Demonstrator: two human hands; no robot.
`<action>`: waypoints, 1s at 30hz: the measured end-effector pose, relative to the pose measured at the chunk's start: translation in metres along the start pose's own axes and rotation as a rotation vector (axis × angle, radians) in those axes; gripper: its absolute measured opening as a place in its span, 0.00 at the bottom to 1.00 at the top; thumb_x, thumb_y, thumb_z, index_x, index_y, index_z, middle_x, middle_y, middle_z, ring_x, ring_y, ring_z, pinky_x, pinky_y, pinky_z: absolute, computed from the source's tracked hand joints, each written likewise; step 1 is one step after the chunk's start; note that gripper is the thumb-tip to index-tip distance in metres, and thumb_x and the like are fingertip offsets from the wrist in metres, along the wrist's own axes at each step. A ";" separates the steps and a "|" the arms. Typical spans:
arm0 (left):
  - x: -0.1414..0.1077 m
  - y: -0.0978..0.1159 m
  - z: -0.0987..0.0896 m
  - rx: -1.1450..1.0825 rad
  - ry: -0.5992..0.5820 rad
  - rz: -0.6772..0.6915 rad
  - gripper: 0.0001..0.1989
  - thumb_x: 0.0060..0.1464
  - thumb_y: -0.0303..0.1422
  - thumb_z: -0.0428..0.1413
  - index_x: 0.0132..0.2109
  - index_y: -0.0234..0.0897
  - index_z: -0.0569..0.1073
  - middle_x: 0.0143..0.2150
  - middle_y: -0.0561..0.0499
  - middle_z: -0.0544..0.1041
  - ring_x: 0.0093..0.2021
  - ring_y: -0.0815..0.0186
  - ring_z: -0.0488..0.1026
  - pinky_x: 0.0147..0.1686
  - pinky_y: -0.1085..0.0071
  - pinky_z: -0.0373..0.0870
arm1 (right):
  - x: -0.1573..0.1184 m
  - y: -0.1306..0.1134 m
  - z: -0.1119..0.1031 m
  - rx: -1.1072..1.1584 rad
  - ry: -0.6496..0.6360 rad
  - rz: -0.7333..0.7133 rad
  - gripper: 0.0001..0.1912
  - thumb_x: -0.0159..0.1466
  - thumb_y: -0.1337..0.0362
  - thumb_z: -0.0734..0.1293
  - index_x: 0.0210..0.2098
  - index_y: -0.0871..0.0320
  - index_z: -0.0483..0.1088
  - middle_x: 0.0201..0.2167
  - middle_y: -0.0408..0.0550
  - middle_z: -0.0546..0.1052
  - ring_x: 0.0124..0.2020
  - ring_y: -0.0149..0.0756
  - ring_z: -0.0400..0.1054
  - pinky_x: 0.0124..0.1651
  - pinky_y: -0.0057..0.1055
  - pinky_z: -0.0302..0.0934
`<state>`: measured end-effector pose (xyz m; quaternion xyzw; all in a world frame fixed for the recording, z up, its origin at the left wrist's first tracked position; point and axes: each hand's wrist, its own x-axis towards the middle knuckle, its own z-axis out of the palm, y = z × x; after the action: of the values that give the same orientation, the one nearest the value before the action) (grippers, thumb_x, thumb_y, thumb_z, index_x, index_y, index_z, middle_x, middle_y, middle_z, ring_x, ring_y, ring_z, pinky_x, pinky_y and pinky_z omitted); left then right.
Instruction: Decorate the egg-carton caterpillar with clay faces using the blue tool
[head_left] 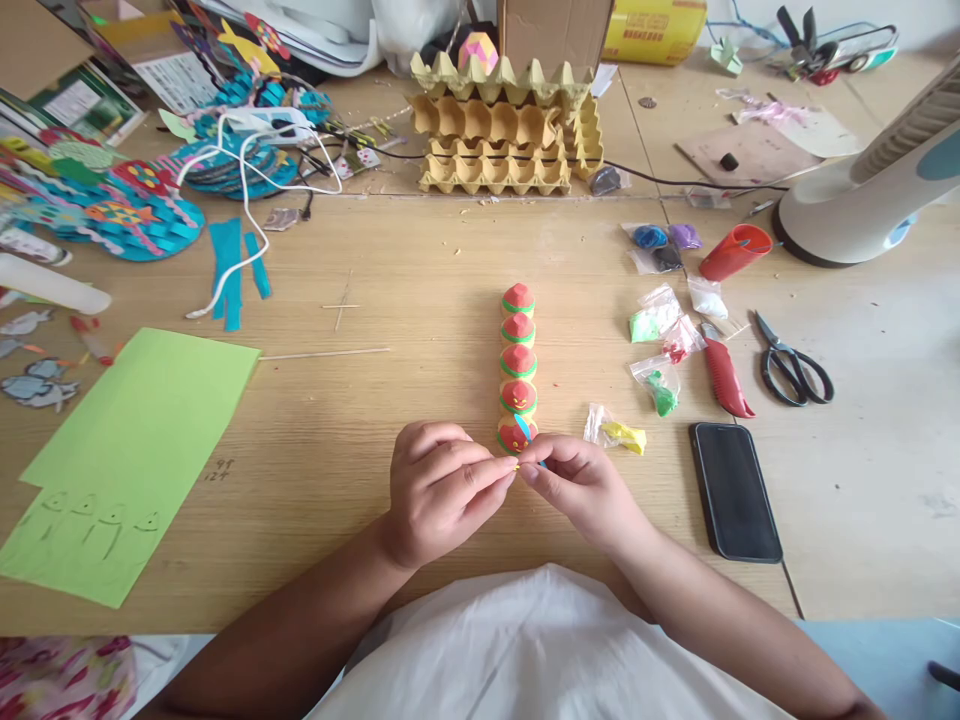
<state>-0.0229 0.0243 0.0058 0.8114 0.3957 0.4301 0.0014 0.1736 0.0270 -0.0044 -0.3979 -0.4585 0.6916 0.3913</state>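
Note:
My left hand [442, 490] is closed, thumb and forefinger pinching a tiny bit of yellow clay [517, 466]. The fingertips of my right hand [581, 488] meet it there, also closed, with a slim blue tool [522, 427] held among the fingers. Just beyond my hands a row of egg-carton cups [518, 361] runs away from me, each topped with red and ringed with green. The two nearest cups carry small yellow marks like faces. My fingers partly cover the closest cup. To the right lies a small bag of yellow clay [624, 436].
Bags of coloured clay [654, 318], a red cup [736, 252], a red-handled cutter [726, 378], scissors [793, 362] and a phone [736, 491] lie right. Green paper [142, 440] and a thin stick [326, 354] lie left. Egg cartons [495, 150] stand behind.

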 end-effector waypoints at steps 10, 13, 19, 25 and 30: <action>-0.001 -0.002 0.000 0.000 0.008 -0.021 0.11 0.52 0.25 0.67 0.43 0.42 0.79 0.30 0.54 0.81 0.37 0.63 0.73 0.41 0.65 0.70 | 0.001 -0.001 0.001 -0.001 0.004 -0.022 0.09 0.60 0.55 0.76 0.36 0.53 0.82 0.34 0.46 0.81 0.36 0.34 0.72 0.42 0.32 0.67; -0.001 -0.002 0.000 0.010 -0.003 -0.013 0.11 0.53 0.25 0.67 0.42 0.42 0.79 0.30 0.55 0.81 0.37 0.63 0.73 0.40 0.65 0.69 | 0.001 0.000 0.001 0.008 0.005 -0.018 0.09 0.61 0.56 0.76 0.36 0.54 0.81 0.33 0.45 0.81 0.35 0.33 0.71 0.41 0.31 0.67; -0.001 -0.001 0.000 0.039 -0.018 0.018 0.10 0.53 0.26 0.67 0.42 0.42 0.80 0.30 0.55 0.81 0.37 0.63 0.73 0.41 0.64 0.68 | 0.000 0.003 0.001 0.039 0.033 0.022 0.10 0.61 0.55 0.75 0.34 0.55 0.80 0.31 0.44 0.78 0.33 0.32 0.69 0.39 0.30 0.65; -0.001 -0.001 -0.001 0.032 -0.030 0.024 0.11 0.54 0.27 0.64 0.44 0.42 0.80 0.31 0.54 0.80 0.37 0.63 0.74 0.41 0.64 0.68 | 0.001 0.001 0.001 0.093 0.026 0.052 0.09 0.60 0.56 0.76 0.34 0.55 0.79 0.31 0.43 0.77 0.33 0.31 0.68 0.40 0.30 0.64; 0.000 0.000 -0.001 0.033 -0.019 0.004 0.10 0.54 0.26 0.65 0.43 0.43 0.79 0.30 0.55 0.80 0.37 0.63 0.73 0.40 0.65 0.69 | 0.000 0.001 0.001 0.083 0.037 0.052 0.09 0.60 0.56 0.76 0.35 0.55 0.79 0.31 0.43 0.77 0.33 0.32 0.68 0.40 0.30 0.63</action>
<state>-0.0238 0.0242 0.0063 0.8160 0.4013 0.4159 -0.0091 0.1725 0.0268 -0.0057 -0.4058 -0.4118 0.7124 0.3978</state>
